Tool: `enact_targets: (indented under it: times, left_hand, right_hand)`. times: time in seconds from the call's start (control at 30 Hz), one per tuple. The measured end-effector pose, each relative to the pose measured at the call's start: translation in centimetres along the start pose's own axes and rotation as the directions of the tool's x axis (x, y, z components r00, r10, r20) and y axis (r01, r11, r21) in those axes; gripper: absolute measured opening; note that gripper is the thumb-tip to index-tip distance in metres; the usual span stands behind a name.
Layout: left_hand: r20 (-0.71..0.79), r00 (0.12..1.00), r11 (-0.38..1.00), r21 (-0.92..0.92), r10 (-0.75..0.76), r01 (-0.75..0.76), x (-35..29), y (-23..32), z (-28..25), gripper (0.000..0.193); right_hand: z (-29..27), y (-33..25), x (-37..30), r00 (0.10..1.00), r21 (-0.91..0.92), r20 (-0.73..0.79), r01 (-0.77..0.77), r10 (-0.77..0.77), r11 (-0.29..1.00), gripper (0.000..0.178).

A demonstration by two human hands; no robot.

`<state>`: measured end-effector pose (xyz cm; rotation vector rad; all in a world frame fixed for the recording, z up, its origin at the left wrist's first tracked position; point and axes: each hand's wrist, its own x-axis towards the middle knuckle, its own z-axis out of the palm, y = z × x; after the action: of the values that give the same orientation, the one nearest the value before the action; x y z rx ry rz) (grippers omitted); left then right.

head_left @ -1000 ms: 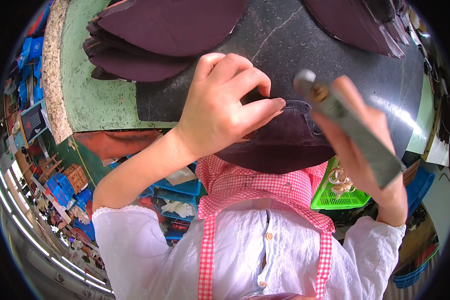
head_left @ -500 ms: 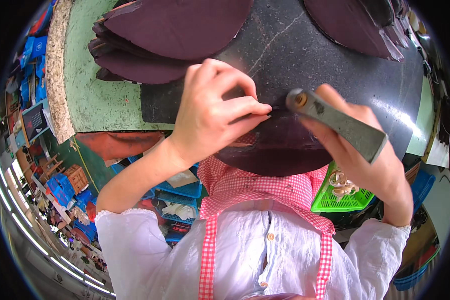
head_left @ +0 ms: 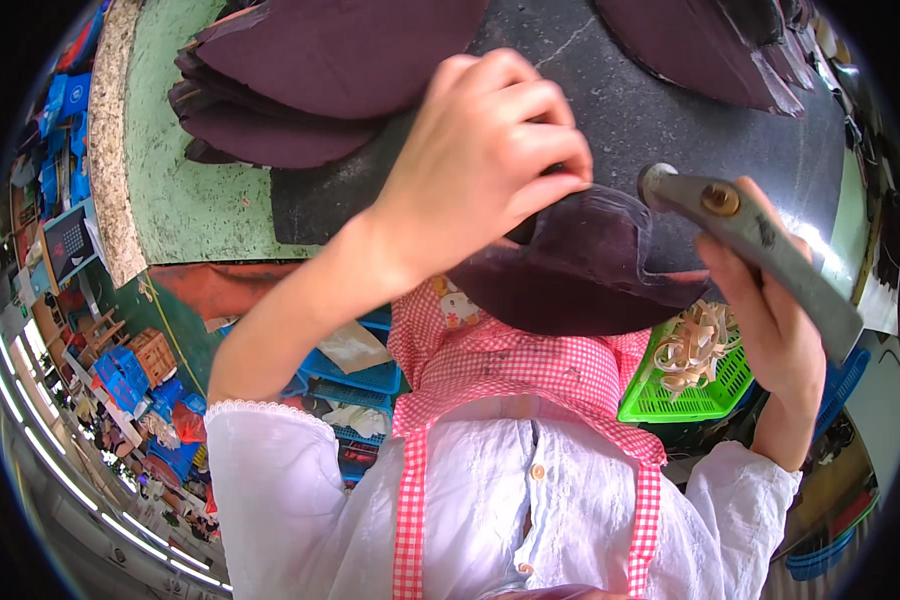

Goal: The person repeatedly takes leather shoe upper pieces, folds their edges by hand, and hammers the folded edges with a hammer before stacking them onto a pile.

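A dark maroon, leather-like piece [head_left: 580, 280] with a curved lower edge and a raised, notched upper part lies at the table's near edge, jutting over it. My left hand [head_left: 505, 150] is closed in a pinch at the top edge of that piece. Its fingertips press together there, and the palm side is hidden. My right hand [head_left: 770, 300] is wrapped round a hammer, whose grey metal head [head_left: 770, 235] is tilted over the piece's right side. The round striking face is near the notched part; whether it touches cannot be made out. The hammer's handle is mostly hidden by the hand.
Stacked dark maroon pieces [head_left: 320, 60] lie at the far left, and another stack [head_left: 690, 50] at the far right. They rest on a black stone slab [head_left: 540, 80] over a green tabletop [head_left: 210, 200]. Below, a green basket [head_left: 670, 405] holds pale strips [head_left: 695, 345]. Blue trays [head_left: 350, 375] stand lower left.
My left hand has moved right and away from me along the piece. The hammer and my right hand have shifted right, uncovering more of the piece and the pale strips.
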<state>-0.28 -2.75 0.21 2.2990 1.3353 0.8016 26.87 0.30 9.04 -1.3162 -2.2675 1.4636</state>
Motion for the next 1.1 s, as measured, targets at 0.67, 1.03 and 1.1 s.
enact_targets:
  times: [0.67, 1.03, 1.1]
  left_hand:
    - [0.098, 0.959, 0.963, 0.022, 0.264, -0.267, 3.9, -0.2, 0.7, 0.018]
    - [0.03, 0.995, 0.994, 0.045, 0.095, -0.096, 2.1, 0.6, 1.0, 0.022]
    - [-0.006, 0.984, 0.968, 0.176, 0.181, -0.177, 1.7, 1.3, 1.1, 0.022]
  right_hand:
    - [0.7, 2.0, 0.9, 0.998, 0.041, -0.034, 0.052, -0.051, 0.998, 0.012]
    - [0.8, 2.1, 1.9, 0.991, -0.044, -0.049, 0.124, -0.126, 0.991, 0.014]
    - [0.7, 0.9, 1.9, 0.987, -0.02, -0.085, 0.135, -0.136, 0.991, 0.016]
